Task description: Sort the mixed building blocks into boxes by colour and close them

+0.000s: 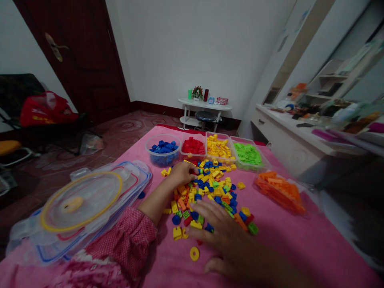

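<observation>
A mixed heap of toy building bricks (pixel 214 182), mostly yellow and blue with some green, orange and red, lies on a pink cloth. My left hand (pixel 181 175) is at the heap's far left side, its fingers curled together; whatever they hold is hidden. Over the near side of the heap, my right hand (pixel 223 230) has its fingers spread and holds nothing visible. A yellow ring-shaped piece (pixel 195 253) lies just left of my right thumb. Behind the heap stand clear containers of blue bricks (pixel 164 148), red bricks (pixel 193 146), yellow bricks (pixel 218 147) and green bricks (pixel 248 154).
Orange bricks (pixel 279 188) fill another clear container at the right. Stacked clear lids (pixel 81 200) with coloured seals lie on the left of the pink cloth (pixel 168 268). A cluttered white dresser (pixel 285 128) stands to the right; a small white table (pixel 204 105) is by the far wall.
</observation>
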Motion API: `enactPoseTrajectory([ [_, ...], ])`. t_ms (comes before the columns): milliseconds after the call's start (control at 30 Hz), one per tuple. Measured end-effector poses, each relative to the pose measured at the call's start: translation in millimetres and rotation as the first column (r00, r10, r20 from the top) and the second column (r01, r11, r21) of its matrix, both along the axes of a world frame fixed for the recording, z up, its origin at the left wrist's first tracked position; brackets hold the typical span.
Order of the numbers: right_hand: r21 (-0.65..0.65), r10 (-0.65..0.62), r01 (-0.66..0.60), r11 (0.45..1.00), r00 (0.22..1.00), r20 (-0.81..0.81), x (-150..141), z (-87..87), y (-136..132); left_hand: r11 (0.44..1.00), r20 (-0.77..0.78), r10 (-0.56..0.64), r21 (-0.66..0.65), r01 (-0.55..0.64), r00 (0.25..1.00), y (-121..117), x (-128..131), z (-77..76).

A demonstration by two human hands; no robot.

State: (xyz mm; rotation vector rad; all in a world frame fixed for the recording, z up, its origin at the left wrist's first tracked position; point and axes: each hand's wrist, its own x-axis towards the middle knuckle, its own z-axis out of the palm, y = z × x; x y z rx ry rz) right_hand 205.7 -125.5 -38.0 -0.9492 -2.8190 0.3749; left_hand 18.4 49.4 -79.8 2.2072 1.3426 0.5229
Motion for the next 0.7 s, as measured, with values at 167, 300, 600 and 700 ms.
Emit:
enactPoseTrajectory([
  [167, 0.209, -0.060, 0.051, 0.977, 0.998, 0.036, -4, -27.8, 15, 1.000, 0.064, -0.010, 0.016, 0.009, 0.998, 2, -1, -3.1],
  [300, 0.291, -0.240, 0.245, 0.925, 0.969, -0.054, 5, -34.3, 57, 1.000, 0.116, -0.029, -0.007, 0.030, 0.993, 6, -3, -9.2],
  [600, 0.204, -0.170, 0.193, 0.960, 0.977, -0.126, -31, -19.7, 48, 0.997, 0.235, -0.073, -0.015, 0.079, 0.969, 7, -7, -9.6],
  [700, 0.070, -0.141, 0.141, 0.988, 0.990, 0.006, -49, -28.1, 28, 0.997, 0.220, -0.063, -0.020, 0.069, 0.974, 6, -6, -8.9],
])
